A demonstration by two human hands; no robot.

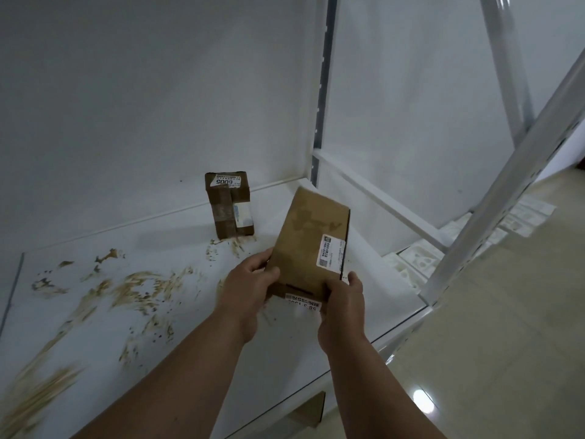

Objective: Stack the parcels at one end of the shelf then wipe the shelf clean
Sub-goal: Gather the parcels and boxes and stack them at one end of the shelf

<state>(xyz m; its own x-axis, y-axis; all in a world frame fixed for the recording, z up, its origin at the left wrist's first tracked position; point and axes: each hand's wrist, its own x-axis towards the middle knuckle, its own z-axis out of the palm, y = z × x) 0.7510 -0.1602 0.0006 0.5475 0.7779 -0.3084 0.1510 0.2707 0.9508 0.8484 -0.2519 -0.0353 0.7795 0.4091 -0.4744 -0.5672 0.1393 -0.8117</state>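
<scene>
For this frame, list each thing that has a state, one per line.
Flat parcel: held above the shelf by both hands.
Small parcel: standing upright by the back wall.
Shelf: smeared with brown stains, unwiped.
Left hand: gripping the flat parcel's near left corner.
Right hand: gripping its near right corner.

both arms bare, stretched forward from bottom of frame, forearms running roughly parallel. left hand [250, 280] wrapped round near left corner of cardboard parcel [311, 239], thumb on top, fingers curled along its side. right hand [343, 299] pinching near right corner, thumb up on edge, fingers tucked underneath, out of sight. wrists straight-ish, hands close together.
</scene>
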